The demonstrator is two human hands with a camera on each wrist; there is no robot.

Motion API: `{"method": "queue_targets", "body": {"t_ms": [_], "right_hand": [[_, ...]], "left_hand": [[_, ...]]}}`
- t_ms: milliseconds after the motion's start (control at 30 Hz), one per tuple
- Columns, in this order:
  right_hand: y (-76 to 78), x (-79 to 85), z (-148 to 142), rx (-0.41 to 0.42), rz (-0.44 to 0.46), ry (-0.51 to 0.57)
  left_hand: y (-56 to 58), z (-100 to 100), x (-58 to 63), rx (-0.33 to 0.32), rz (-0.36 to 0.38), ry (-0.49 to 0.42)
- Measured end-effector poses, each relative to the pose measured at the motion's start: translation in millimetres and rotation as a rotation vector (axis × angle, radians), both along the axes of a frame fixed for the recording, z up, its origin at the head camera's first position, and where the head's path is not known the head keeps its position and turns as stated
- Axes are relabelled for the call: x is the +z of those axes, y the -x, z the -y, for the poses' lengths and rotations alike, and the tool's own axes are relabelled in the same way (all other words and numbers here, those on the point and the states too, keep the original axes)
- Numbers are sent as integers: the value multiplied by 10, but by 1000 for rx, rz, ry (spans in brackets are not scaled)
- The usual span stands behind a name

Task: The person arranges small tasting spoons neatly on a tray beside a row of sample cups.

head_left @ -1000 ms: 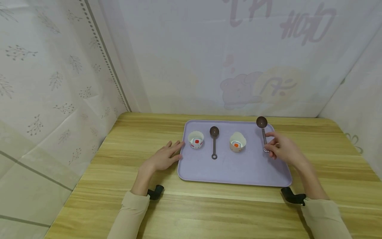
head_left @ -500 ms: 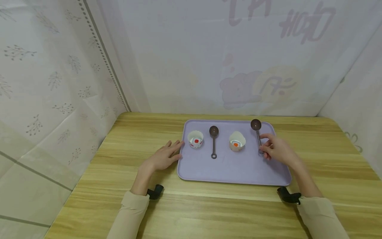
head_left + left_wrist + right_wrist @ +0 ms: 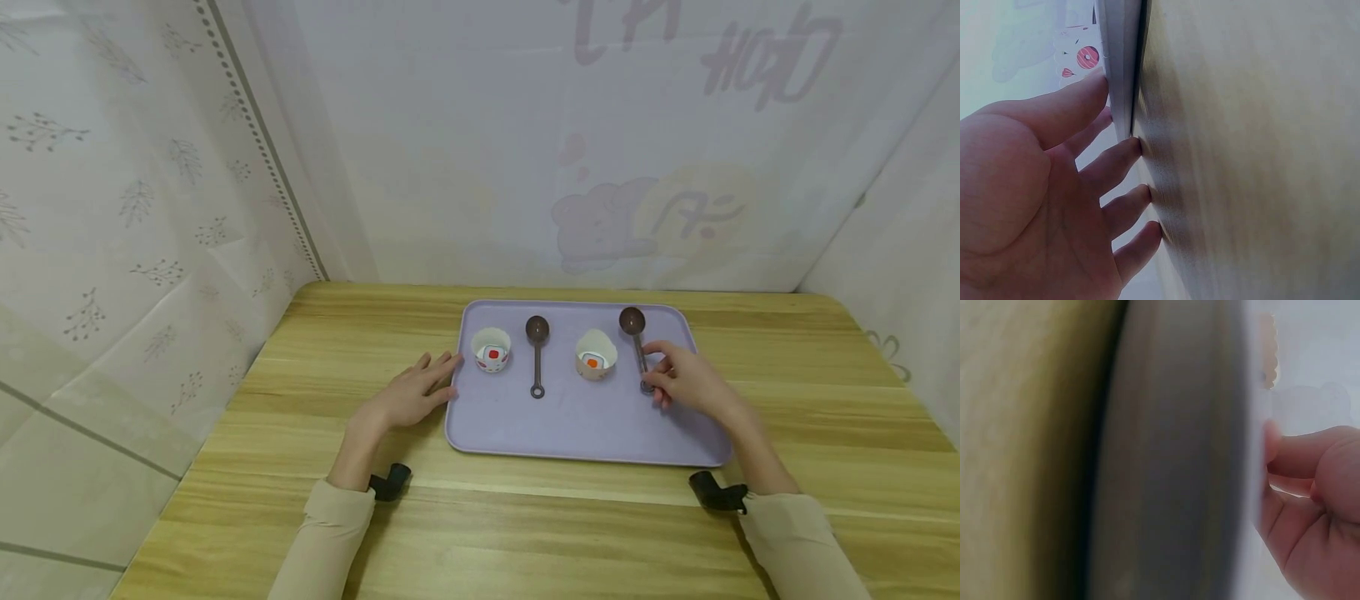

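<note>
My right hand [image 3: 686,382] pinches the handle of a dark brown measuring spoon [image 3: 632,322] over the right part of the purple tray [image 3: 570,433]. The bowl of that spoon points toward the back wall. Whether it touches the tray I cannot tell. My left hand [image 3: 408,395] lies with spread, nearly straight fingers against the tray's left edge; in the left wrist view its fingertips [image 3: 1141,147] touch the table and the tray's side. On the tray are a second brown measuring spoon [image 3: 537,331], a paper cup with a red mark [image 3: 492,350] and one with an orange mark [image 3: 596,356].
The tray stands on a wooden table [image 3: 525,525] near its back edge. Behind it hangs a pale printed cloth [image 3: 450,167], with a leaf-patterned cloth [image 3: 112,208] on the left. A black mount sits on each wrist.
My right hand has moved left and slightly toward me, carrying the measuring spoon from the tray's right edge toward the orange-marked cup. The left hand has stayed in place.
</note>
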State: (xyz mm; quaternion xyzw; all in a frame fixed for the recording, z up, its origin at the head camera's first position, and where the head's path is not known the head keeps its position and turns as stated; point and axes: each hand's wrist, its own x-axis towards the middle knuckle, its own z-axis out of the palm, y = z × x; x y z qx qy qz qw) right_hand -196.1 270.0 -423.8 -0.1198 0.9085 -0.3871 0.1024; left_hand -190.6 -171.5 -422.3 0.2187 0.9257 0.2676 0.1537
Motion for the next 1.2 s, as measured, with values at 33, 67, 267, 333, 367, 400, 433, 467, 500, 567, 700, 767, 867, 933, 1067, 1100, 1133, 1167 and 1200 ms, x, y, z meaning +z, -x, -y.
{"method": "queue_targets", "body": {"t_ms": [33, 67, 267, 333, 367, 400, 433, 467, 500, 567, 700, 767, 867, 933, 1067, 1100, 1133, 1167, 1200], "right_hand": [[1, -1, 3, 1, 6, 0], [1, -3, 5, 3, 11, -3], [3, -9, 19, 11, 40, -9], [2, -8, 25, 13, 45, -11], [2, -7, 28, 13, 47, -13], [1, -8, 29, 12, 51, -13], [1, -9, 31, 10, 52, -13], [1, -10, 34, 9, 52, -16], [0, -10, 37, 10, 52, -14], [-2, -10, 43, 9, 55, -8], [-5, -6, 57, 9, 59, 3], [-5, -5, 60, 6, 65, 2], [-5, -2, 63, 1, 73, -3], [-5, -3, 64, -2, 75, -9], [-7, -3, 66, -5, 63, -35], [-7, -3, 66, -7, 59, -44], [-9, -1, 67, -8, 55, -52], [-10, 1, 69, -9, 54, -54], [-11, 3, 69, -10, 52, -57]], "left_hand": [[-1, 0, 1, 0, 1, -1], [2, -1, 0, -1, 0, -3], [2, 0, -3, -4, -2, -5], [0, 3, -4, -4, -2, -4], [0, 4, -5, -4, -2, -3], [1, 5, -5, -4, -3, -3], [1, 5, -5, -5, -4, -2], [1, 6, -6, -6, -4, -2], [3, 5, -7, -7, -6, -3], [2, 5, -5, -8, -6, -5], [0, 3, 3, -8, -5, -11], [-2, 1, 8, -9, -6, -12], [4, 0, 9, -11, -10, -9], [6, -2, 10, -14, -12, -8], [1, -2, 16, -10, -7, -8], [2, -2, 15, -10, -7, -6], [6, -1, 12, -10, -9, -5], [7, 0, 11, -9, -8, -4], [10, 0, 9, -10, -9, -2]]}}
